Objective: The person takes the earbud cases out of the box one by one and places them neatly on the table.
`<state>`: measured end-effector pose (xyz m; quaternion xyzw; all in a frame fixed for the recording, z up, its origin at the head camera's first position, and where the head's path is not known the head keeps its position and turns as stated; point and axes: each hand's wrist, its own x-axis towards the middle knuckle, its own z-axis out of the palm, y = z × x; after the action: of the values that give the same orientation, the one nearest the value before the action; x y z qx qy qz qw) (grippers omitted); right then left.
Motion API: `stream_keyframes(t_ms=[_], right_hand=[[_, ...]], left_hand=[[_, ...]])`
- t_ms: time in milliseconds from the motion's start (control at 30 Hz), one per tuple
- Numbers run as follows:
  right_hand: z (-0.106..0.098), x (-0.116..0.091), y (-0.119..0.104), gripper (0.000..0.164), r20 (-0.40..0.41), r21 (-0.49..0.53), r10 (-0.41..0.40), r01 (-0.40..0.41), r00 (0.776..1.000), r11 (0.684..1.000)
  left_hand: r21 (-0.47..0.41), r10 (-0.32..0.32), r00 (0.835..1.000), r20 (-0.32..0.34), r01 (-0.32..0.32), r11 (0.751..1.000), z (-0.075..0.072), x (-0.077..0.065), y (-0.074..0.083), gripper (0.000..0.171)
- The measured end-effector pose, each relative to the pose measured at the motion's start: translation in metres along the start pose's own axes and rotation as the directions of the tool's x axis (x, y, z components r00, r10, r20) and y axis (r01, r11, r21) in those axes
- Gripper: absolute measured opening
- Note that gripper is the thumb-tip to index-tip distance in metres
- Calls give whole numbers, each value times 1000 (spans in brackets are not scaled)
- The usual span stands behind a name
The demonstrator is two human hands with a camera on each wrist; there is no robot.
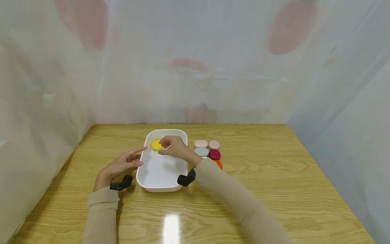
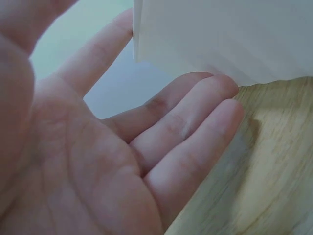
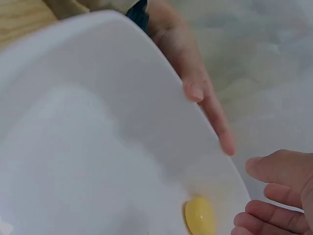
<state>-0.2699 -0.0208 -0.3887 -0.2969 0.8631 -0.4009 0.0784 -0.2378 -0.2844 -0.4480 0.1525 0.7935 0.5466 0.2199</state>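
A white rectangular tray [image 1: 161, 173] with raised walls stands on the table. At its far left corner lies a glossy yellow rounded piece [image 1: 156, 145], also visible in the right wrist view as a yellow oval [image 3: 200, 216]. My right hand [image 1: 174, 146] hovers over the tray beside the yellow piece, thumb and fingers parted with nothing between them. My left hand [image 1: 123, 165] is at the tray's left wall, its fingers loosely extended; in the left wrist view the fingertips [image 2: 225, 85] are right at the tray's outer side [image 2: 220, 39].
Just right of the tray sits a group of small rounded pieces: a pale pink oval [image 1: 201, 144], a pink round one [image 1: 214, 145], a mint oval [image 1: 201, 151], a dark red one [image 1: 214, 155] and an orange one [image 1: 218, 164]. The right forearm partly covers this group. A patterned curtain [image 1: 237, 84] hangs behind the table.
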Motion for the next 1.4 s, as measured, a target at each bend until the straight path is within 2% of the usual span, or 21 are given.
stream_keyframes(t_ms=[200, 400, 600, 867, 1067, 1167, 1400], right_hand=[[13, 25, 1, 43, 20, -104, 115, -113, 993, 988], [24, 41, 6, 45, -23, -133, 214, -215, 977, 967], [35, 51, 9, 51, -51, -117, 270, -274, 962, 955], [45, 58, 19, 56, -33, -133, 288, -290, 957, 948], [49, 60, 20, 54, 3, -158, 248, -245, 969, 957], [51, 63, 20, 54, 19, -180, 230, -223, 973, 958], [54, 66, 19, 53, 48, -237, 237, -220, 970, 946]], left_hand=[[-27, 8, 1000, 11, -7, 1000, 0, -3, 0, 67], [-37, -4, 1000, 0, 4, 999, 3, -6, 1, 68], [-43, 5, 1000, 1, -5, 999, 2, -7, 1, 68], [-47, 6, 1000, -3, -6, 999, 3, -7, 2, 70], [-32, -17, 1000, -21, 17, 999, 3, -6, 2, 69], [-31, -1, 1000, -15, 1, 1000, 3, -7, 1, 69], [-43, 7, 1000, -3, -7, 999, 1, -7, 1, 69]])
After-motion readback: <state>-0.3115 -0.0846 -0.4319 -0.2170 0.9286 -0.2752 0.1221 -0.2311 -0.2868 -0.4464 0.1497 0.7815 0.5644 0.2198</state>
